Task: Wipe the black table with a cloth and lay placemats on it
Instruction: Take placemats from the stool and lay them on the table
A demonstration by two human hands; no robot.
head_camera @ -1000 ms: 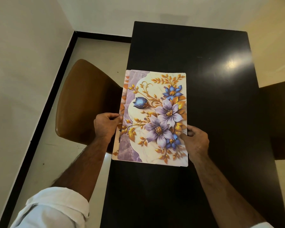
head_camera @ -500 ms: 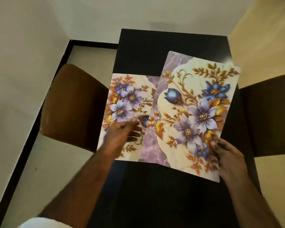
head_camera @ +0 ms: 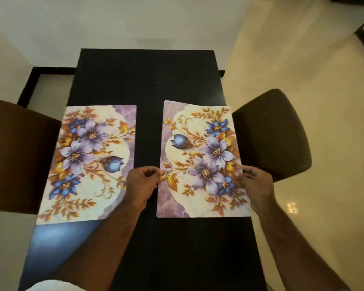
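The right placemat (head_camera: 202, 160) is on the right half of the black table (head_camera: 147, 80), and both hands hold it. The left hand (head_camera: 143, 183) pinches its edge toward the table's middle with a narrow grip. The right hand (head_camera: 256, 185) holds the edge at the table's right side with curled fingers.

I think the main risk is this outer edge. It seems to reach the table's right border, so the mat may hang over and slip toward the right chair (head_camera: 271, 133) when it is released. It may also end up crooked compared with the left placemat (head_camera: 86, 164), which lies flat on the table's left half.

I cannot tell if the held mat already lies fully on the table. The right fingertips are partly hidden at its edge. The arms cover part of the table's near end, and no cloth is in view.
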